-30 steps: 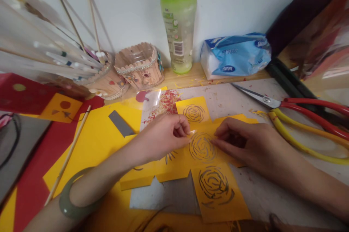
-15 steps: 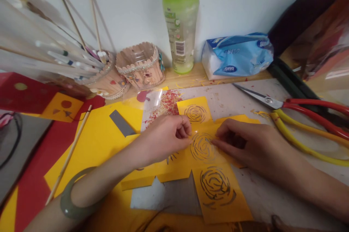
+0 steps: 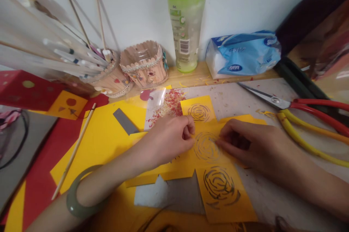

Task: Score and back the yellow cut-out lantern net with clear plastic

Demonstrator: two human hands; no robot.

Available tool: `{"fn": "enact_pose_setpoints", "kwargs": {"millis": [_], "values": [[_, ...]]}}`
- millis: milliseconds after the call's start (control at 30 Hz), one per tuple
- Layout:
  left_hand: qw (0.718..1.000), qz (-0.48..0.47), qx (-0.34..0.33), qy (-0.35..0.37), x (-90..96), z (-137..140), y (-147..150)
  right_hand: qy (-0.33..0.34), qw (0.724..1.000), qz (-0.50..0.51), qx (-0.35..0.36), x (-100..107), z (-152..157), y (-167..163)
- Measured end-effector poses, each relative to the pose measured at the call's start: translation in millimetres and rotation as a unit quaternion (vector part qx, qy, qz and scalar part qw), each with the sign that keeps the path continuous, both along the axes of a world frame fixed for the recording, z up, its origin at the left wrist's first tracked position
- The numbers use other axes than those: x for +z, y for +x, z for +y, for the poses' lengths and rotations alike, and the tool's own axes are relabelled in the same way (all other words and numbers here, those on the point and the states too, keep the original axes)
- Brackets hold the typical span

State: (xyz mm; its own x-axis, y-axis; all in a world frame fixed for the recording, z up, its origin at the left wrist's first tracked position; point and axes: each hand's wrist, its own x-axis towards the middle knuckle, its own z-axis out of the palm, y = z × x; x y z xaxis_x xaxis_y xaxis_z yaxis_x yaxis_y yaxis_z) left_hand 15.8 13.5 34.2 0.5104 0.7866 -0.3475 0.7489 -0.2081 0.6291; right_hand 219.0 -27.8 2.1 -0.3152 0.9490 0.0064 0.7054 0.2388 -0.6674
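A yellow paper cut-out, shaped like a cross of several panels with rose patterns cut through them, lies in front of me. My left hand pinches at the left edge of its middle panel, with thumb and fingertips together. On the opposite side of that panel, my right hand has its thumb and forefinger closed at the paper's edge. The left panel is partly covered by my left hand, and the right panel by my right hand. A grey strip lies beyond my left forearm.
Scissors with red and yellow handles lie at the right. Against the wall stand a green-capped-looking liquid bottle, a tissue pack, a stick basket and a brush holder. A thin wooden stick rests on yellow sheets.
The whole view has shifted slightly, so things appear a little farther right. Both hands keep nearly the same pinch at the middle panel.
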Motion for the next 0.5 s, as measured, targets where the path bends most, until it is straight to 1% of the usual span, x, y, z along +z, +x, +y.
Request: {"fn": "enact_pose_setpoints", "kwargs": {"millis": [167,233,300,367,400,467,500], "values": [[0.996,0.057,-0.02,0.058,1.7,-0.3,-1.0,0.04,0.999,-0.015,0.0,-6.0,-2.1,1.8],[0.991,0.074,-0.034,0.109,1.1,-1.0,-2.7,0.07,0.997,-0.028,-0.006,-7.6,-3.7,2.9],[0.977,0.086,-0.065,0.184,0.1,-4.7,-3.4,0.108,0.993,-0.05,0.01,-7.8,-5.2,4.0],[0.951,0.099,-0.099,0.274,-1.9,-13.3,-1.8,0.139,0.987,-0.071,0.049,-6.5,-6.0,4.7],[0.934,0.107,-0.114,0.321,-3.5,-19.5,-0.1,0.151,0.983,-0.074,0.07,-5.7,-6.1,4.9],[0.897,0.113,-0.145,0.402,-7.9,-34.4,4.4,0.167,0.979,-0.072,0.095,-4.3,-5.8,5.2],[0.872,0.1,-0.156,0.454,-10.6,-42.1,7.0,0.175,0.977,-0.069,0.1,-4.0,-5.4,5.5]]}}
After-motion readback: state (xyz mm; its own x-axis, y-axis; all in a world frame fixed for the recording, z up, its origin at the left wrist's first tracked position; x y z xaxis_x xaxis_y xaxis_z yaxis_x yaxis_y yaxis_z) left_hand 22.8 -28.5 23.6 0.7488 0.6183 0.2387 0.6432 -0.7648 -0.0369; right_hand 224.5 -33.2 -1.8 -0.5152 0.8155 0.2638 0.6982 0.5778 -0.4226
